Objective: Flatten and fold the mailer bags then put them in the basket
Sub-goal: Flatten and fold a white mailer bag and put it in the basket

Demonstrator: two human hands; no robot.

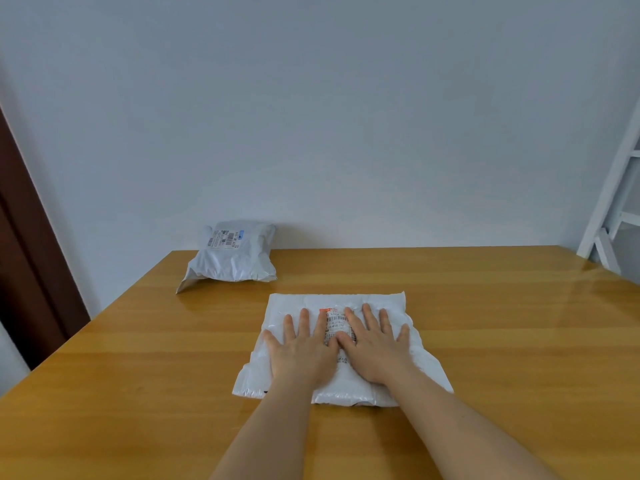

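Note:
A white mailer bag [412, 355] with a printed label lies flat on the wooden table [138, 393] in front of me. My left hand [301, 348] and my right hand [374, 344] rest palm down on it, side by side, fingers spread, thumbs touching over the label. They press on the bag and grip nothing. A second mailer bag [235, 258], grey-white and puffy with a shipping label, sits at the table's far left edge against the wall. No basket is in view.
A white wall runs behind the table. A dark brown door frame [24, 244] stands at the left. A white ladder-like frame [613, 199] leans at the far right beyond the table's corner.

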